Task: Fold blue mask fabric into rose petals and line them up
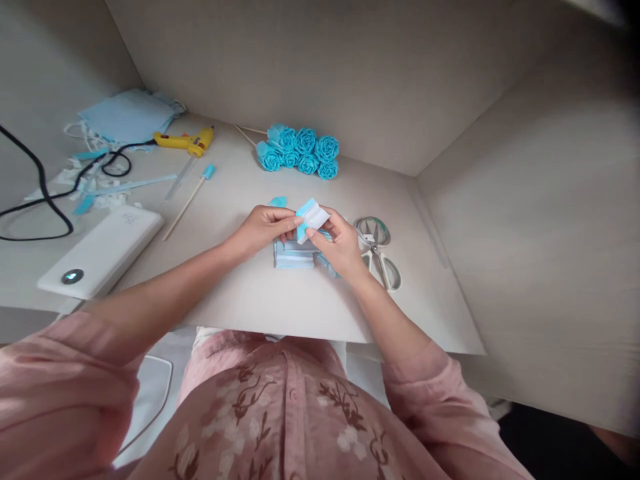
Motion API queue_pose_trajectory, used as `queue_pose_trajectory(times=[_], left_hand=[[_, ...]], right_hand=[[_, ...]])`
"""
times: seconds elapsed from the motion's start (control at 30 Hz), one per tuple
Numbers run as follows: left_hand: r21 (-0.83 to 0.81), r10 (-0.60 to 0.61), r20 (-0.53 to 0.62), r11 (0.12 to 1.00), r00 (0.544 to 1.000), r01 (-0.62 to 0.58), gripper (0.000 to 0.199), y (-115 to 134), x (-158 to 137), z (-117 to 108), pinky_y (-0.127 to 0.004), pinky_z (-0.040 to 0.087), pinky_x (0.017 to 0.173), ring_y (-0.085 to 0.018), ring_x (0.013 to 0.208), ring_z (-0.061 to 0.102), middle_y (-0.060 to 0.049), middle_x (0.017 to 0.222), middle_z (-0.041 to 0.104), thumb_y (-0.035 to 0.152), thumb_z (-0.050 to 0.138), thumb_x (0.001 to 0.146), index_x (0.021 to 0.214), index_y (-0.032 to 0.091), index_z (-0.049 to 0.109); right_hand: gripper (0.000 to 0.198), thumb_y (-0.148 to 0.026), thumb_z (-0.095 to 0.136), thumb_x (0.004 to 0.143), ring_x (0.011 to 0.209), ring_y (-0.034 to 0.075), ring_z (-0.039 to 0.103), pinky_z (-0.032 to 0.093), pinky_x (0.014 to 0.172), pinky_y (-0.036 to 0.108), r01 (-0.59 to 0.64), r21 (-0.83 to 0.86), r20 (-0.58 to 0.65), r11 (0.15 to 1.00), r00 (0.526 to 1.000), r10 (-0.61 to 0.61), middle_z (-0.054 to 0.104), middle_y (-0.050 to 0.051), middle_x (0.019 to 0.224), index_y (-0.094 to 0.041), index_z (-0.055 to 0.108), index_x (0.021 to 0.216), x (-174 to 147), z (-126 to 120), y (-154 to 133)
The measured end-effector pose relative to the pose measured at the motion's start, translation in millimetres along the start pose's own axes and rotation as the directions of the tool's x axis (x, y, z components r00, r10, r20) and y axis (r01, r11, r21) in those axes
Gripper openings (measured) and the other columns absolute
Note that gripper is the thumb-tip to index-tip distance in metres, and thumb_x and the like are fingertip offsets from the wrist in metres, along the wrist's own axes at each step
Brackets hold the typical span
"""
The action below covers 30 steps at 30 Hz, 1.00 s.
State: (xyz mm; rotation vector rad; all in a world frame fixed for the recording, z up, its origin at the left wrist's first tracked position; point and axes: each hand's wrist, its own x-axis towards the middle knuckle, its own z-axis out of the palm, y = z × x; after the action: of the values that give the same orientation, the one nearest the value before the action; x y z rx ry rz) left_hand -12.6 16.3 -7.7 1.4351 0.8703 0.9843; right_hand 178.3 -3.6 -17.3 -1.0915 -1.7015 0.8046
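Note:
Between my two hands is a small folded piece of blue and white mask fabric [311, 219]. My left hand [267, 227] pinches its left edge between thumb and fingers. On the other side, my right hand [341, 245] grips the lower right part, thumb in front. Below them on the table lie several cut mask fabric pieces [294, 260], partly covered by my hands. A blue petal-shaped scrap [278, 201] rests just behind my left hand. Scissors [379, 252] with white handles lie to the right of my right hand, beside a roll of tape [375, 230].
Blue fabric roses [300, 152] on sticks lie at the back. A yellow glue gun [187, 141] with a black cord, stacked face masks [127, 117] and scraps [95, 190] occupy the left. Nearer are a blue-tipped stick [189, 202] and a white power bank [103, 252]. Panels enclose the table.

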Motion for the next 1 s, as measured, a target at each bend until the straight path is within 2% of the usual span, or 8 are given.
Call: queue_pose_trajectory(times=[0.1, 0.23, 0.33, 0.5, 0.73, 0.87, 1.0], left_hand=[[0.01, 0.001, -0.014, 1.0, 1.0, 0.0, 0.04, 2.5, -0.5, 0.9, -0.023, 0.041, 0.056, -0.01, 0.055, 0.051, -0.001, 0.058, 0.06, 0.051, 0.074, 0.074, 0.06, 0.014, 0.065], [0.057, -0.022, 0.044, 0.998, 0.999, 0.019, 0.037, 4.9, -1.2, 2.6, -0.022, 0.041, 0.053, -0.01, 0.052, 0.051, -0.001, 0.053, 0.059, 0.048, 0.074, 0.073, 0.059, 0.014, 0.066], [0.093, -0.036, 0.063, 0.995, 0.997, 0.03, 0.034, 5.7, -1.6, 3.8, -0.021, 0.039, 0.05, -0.009, 0.05, 0.05, 0.0, 0.051, 0.057, 0.044, 0.073, 0.073, 0.058, 0.015, 0.065], [0.132, -0.049, 0.09, 0.991, 0.995, 0.037, 0.034, 6.5, -1.7, 4.5, -0.02, 0.037, 0.047, -0.008, 0.046, 0.047, 0.0, 0.049, 0.057, 0.04, 0.073, 0.074, 0.054, 0.015, 0.062], [0.072, -0.037, 0.095, 0.997, 0.995, 0.03, 0.034, 2.9, 0.3, 2.3, -0.021, 0.037, 0.047, -0.008, 0.045, 0.048, 0.001, 0.047, 0.055, 0.039, 0.067, 0.079, 0.056, 0.015, 0.062], [0.021, -0.059, 0.041, 0.998, 0.997, 0.058, 0.031, 1.9, 0.8, 1.9, -0.021, 0.037, 0.046, -0.008, 0.045, 0.048, 0.001, 0.048, 0.056, 0.04, 0.067, 0.076, 0.059, 0.014, 0.064], [-0.019, -0.082, 0.009, 0.996, 0.997, 0.083, 0.031, 0.3, 1.7, 1.6, -0.021, 0.037, 0.046, -0.009, 0.045, 0.049, 0.002, 0.046, 0.055, 0.041, 0.069, 0.075, 0.061, 0.014, 0.064]], right_hand=[[0.035, -0.043, 0.068, 0.083, 0.084, 0.018, 0.065, 0.054, 0.083, 0.033, -0.023, 0.045, 0.006, 0.999, 1.0, 0.023, 0.071, 0.002, 0.092, -0.022, 0.065, 0.111, 0.2, -0.7, -1.3], [0.035, -0.049, 0.068, 0.083, 0.086, 0.016, 0.065, 0.053, 0.081, 0.03, -0.058, 0.111, -0.027, 0.992, 0.998, 0.061, 0.072, 0.001, 0.098, -0.023, 0.068, 0.105, 1.1, -2.1, -1.5], [0.028, -0.047, 0.069, 0.082, 0.083, 0.015, 0.065, 0.053, 0.081, 0.03, -0.06, 0.135, -0.069, 0.989, 0.995, 0.07, 0.072, 0.001, 0.091, -0.022, 0.07, 0.096, 1.3, -2.4, -0.8], [0.018, -0.039, 0.069, 0.083, 0.079, 0.014, 0.064, 0.053, 0.078, 0.029, -0.022, 0.103, -0.119, 0.994, 0.992, 0.034, 0.071, 0.0, 0.086, -0.022, 0.069, 0.09, 1.6, -2.4, -1.7], [0.008, -0.029, 0.066, 0.086, 0.087, 0.016, 0.066, 0.053, 0.084, 0.032, 0.125, -0.057, -0.101, 0.991, 0.986, -0.13, 0.07, 0.001, 0.09, -0.024, 0.071, 0.089, 1.7, -6.3, -8.9], [0.008, -0.023, 0.065, 0.086, 0.094, 0.019, 0.065, 0.051, 0.09, 0.037, 0.243, -0.187, -0.074, 0.952, 0.963, -0.26, 0.069, 0.003, 0.094, -0.024, 0.072, 0.089, 2.0, -7.6, -9.1], [0.01, -0.02, 0.065, 0.085, 0.101, 0.021, 0.064, 0.048, 0.095, 0.041, 0.309, -0.278, -0.03, 0.91, 0.944, -0.33, 0.071, 0.003, 0.101, -0.025, 0.072, 0.088, 2.7, -6.9, -6.4]])
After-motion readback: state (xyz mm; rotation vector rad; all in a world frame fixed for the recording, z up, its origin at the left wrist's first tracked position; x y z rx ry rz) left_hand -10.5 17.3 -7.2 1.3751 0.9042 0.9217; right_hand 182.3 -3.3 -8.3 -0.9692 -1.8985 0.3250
